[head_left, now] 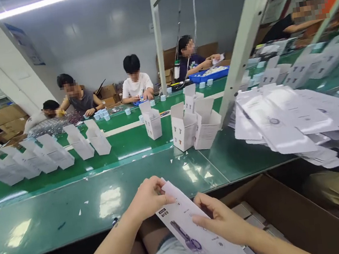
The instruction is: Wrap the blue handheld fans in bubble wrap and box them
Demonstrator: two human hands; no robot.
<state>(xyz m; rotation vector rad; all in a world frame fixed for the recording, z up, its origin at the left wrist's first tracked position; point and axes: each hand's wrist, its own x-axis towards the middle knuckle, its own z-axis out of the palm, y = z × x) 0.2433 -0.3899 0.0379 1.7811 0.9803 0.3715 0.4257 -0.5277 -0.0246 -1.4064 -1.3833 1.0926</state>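
Note:
A flat white printed carton (184, 230), with a purple device pictured on its face, is tilted above my lap at the table's front edge. My left hand (150, 197) grips its upper end, thumb on the printed face and fingers behind. Along the carton's right edge, my right hand (218, 217) holds it with the thumb lying over the print and fingers curled at the side. Just beyond my hands, opened white boxes (184, 129) stand upright on the green work surface with their lids raised.
A heap of flat white cartons (285, 119) lies at the right. More open boxes (44, 155) stand in a row at the left. A cardboard box (294, 210) holding white boxes is beside my right arm. A slanted metal post (240, 49) rises ahead. Several co-workers sit across the belt.

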